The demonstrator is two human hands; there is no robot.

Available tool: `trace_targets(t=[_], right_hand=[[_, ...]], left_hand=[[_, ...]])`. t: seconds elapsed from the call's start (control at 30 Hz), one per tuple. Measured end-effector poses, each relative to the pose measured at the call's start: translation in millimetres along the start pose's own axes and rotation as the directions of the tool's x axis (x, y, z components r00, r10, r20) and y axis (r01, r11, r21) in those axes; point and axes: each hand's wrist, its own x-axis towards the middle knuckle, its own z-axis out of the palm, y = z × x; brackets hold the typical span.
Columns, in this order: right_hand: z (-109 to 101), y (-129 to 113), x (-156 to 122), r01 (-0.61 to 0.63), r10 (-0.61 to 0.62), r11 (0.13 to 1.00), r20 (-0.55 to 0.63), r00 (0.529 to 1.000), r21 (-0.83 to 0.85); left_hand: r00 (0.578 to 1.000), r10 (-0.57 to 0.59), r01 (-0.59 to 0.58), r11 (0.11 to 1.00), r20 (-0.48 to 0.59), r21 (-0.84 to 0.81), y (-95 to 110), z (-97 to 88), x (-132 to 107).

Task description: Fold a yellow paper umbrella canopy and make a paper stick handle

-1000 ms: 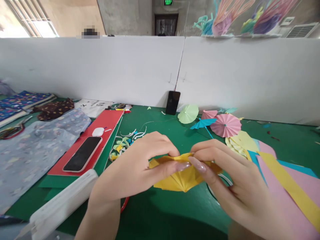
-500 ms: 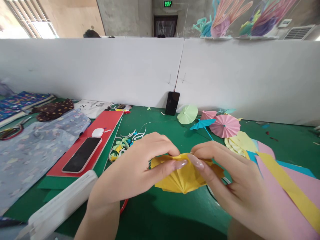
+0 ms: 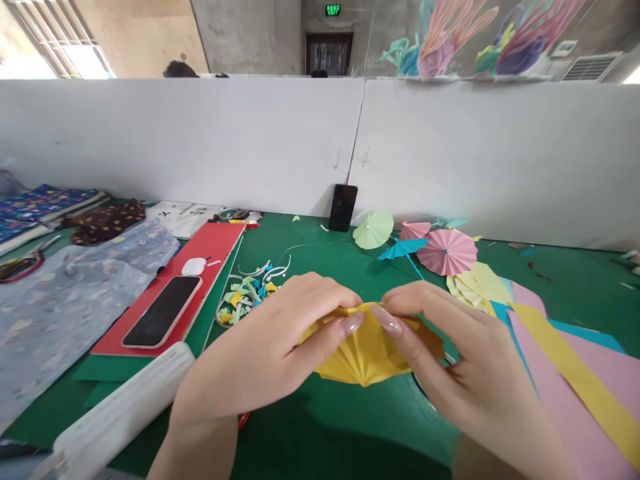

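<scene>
Between my two hands is a pleated yellow paper piece [image 3: 363,357], its folds fanning out from a point at the lower middle. My left hand [image 3: 295,333] pinches its upper edge, thumb on the near face and fingers behind. On the other side my right hand [image 3: 445,340] grips the same edge in the same way, the two thumbs a little apart. The fingertips behind the paper are hidden. Beyond my hands lie finished-looking small paper umbrellas: a green one [image 3: 373,230], a blue one [image 3: 403,249] with a stick, and a pink one [image 3: 447,253].
Pink paper sheets [image 3: 575,400] and a yellow strip [image 3: 575,370] lie at right. Coloured scraps [image 3: 240,297] sit left of my hands. Further left are a phone [image 3: 163,311] on a red folder [image 3: 215,243] and a white case [image 3: 125,407]. Another phone [image 3: 343,208] leans against the white partition [image 3: 200,140].
My left thumb has slid slightly left along the paper, widening the gap between the thumbs. Both hands keep their grip, and the view has shifted slightly.
</scene>
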Motion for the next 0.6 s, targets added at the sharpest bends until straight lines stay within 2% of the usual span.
trace_targets(t=[0.27, 0.43, 0.6], right_hand=[[-2.8, -3.3, 1.3, -0.002, 0.0, 0.999, 0.03, 1.0, 0.054], [-4.9, -3.7, 1.8, 0.017, -0.022, 0.994, 0.043, 0.999, 0.105], [-5.6, -0.7, 0.2, -0.037, 0.029, 0.995, 0.075, 0.997, 0.096]], left_hand=[[1.0, -0.01, 0.01, 0.999, -0.004, 0.053, 5.0, 0.6, -1.4], [1.0, 0.026, -0.025, 0.997, -0.006, 0.079, 7.8, -0.9, 1.8], [0.999, 0.018, -0.016, 0.998, -0.04, 0.059, 7.0, -0.7, 2.7]])
